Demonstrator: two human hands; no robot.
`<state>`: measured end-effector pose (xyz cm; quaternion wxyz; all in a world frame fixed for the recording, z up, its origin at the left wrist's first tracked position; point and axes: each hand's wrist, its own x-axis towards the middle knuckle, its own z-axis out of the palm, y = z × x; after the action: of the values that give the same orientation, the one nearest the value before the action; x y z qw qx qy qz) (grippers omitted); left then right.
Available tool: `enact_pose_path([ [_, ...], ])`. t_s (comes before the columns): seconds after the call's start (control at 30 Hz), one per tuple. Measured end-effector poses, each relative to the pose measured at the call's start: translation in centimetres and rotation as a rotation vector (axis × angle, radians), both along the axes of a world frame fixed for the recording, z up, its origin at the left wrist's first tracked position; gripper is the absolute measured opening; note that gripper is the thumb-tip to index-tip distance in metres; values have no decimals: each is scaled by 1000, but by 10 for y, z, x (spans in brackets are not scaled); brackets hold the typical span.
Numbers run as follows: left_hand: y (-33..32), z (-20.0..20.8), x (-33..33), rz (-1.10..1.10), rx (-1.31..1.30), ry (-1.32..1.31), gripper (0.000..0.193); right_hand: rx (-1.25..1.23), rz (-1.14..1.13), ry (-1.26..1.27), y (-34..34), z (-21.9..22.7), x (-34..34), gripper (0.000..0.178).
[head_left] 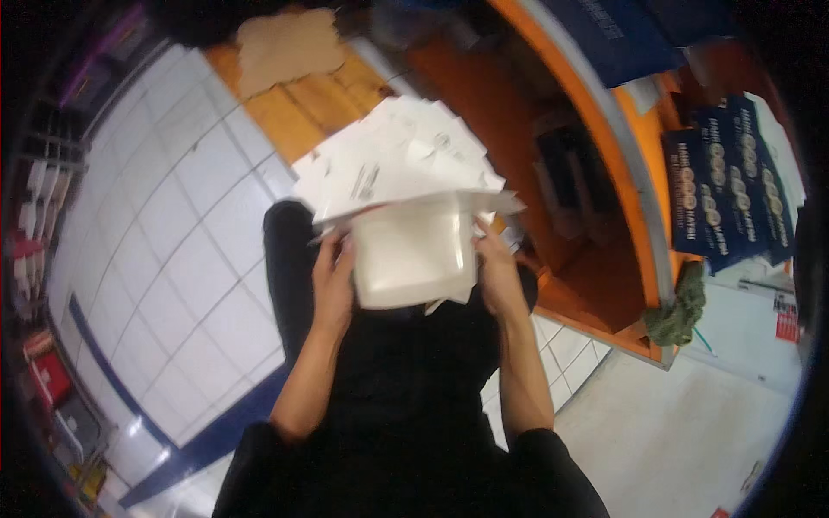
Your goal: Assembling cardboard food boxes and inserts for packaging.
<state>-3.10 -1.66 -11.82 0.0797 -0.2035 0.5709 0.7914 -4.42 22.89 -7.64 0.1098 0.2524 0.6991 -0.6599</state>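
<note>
Between my two hands is a stack of white papers, its nearest sheet (410,255) glossy, cream-coloured and bent down toward me. My left hand (332,281) grips the left edge, fingers closed on it. On the opposite edge, my right hand (498,272) holds the stack in the same way. Beyond the fold, more white papers (401,155) spread in an uneven fan, some with small dark print. The stack is above my lap. Its underside and some of my fingertips are hidden.
An orange-edged cabinet (639,164) stands open close on my right. Dark blue printed packages (734,177) and a crumpled green cloth (678,311) are beside it. Ahead, torn brown cardboard (289,52) lies on wooden boards (302,112). White floor tiles (186,216) extend left toward shelves.
</note>
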Motion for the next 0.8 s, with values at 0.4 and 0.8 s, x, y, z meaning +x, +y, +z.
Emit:
enact_pose_path([
  [0.4,-6,-9,5,83,68,-26,32,494,271,-51,-4,-19,-4,39],
  [0.8,-11,-11,-5,1,-56,10,55,98,-114,15,0,-65,2,43],
])
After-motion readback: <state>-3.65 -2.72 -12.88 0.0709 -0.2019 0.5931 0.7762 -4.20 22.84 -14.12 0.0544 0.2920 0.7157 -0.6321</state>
